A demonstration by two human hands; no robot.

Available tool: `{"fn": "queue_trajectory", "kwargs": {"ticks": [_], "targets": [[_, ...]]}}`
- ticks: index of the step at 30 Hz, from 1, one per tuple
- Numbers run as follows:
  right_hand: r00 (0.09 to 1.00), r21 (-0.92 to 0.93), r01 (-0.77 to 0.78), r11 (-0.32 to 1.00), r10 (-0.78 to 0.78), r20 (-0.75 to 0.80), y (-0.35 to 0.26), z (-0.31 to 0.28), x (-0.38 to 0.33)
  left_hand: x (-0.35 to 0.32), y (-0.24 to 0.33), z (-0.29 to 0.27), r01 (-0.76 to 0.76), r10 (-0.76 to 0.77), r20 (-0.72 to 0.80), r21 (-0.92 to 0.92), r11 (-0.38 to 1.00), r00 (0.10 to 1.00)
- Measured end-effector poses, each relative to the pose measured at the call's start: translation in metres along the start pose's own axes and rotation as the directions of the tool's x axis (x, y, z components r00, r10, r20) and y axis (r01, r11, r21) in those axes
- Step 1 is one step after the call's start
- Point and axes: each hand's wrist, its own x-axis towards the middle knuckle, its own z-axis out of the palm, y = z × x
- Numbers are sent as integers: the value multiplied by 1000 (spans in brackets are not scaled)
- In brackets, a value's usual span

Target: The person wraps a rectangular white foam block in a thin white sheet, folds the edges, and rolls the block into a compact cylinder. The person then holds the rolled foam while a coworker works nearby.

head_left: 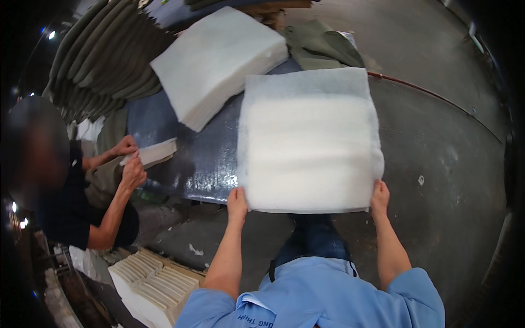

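Holding step: left hand and right hand pinch white padding near its closest corners, at the table's right side; moving it likely calls for even grips.

White padding sheet, roughly square. I hold it spread out by its near-left and near-right corners. Opaque middle, faint creases running left to right; thinner, see-through band along far edge.

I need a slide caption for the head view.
Left hand and right hand hold a squarish white fabric-like pad by its near corners.
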Motion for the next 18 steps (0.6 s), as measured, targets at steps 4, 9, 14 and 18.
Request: {"fn": "queue_trajectory", "kwargs": {"ticks": [4,9,14,18], "targets": [[988,-157,134,978,-145,-56,5,-6,3,4,-9,-2,-65,71,-56,95,993,996],[988,-164,143,976,-151,-40,16,5,9,6,-18,0,-94,108,-71,176,980,992],[992,-209,122,970,-115,47,20,-3,22,11,-11,6,-127,112,74,247,961,991],[977,144,-200,969,186,106,0,-3,8,9,2,-30,185,-182,168,-4,983,969]]}}
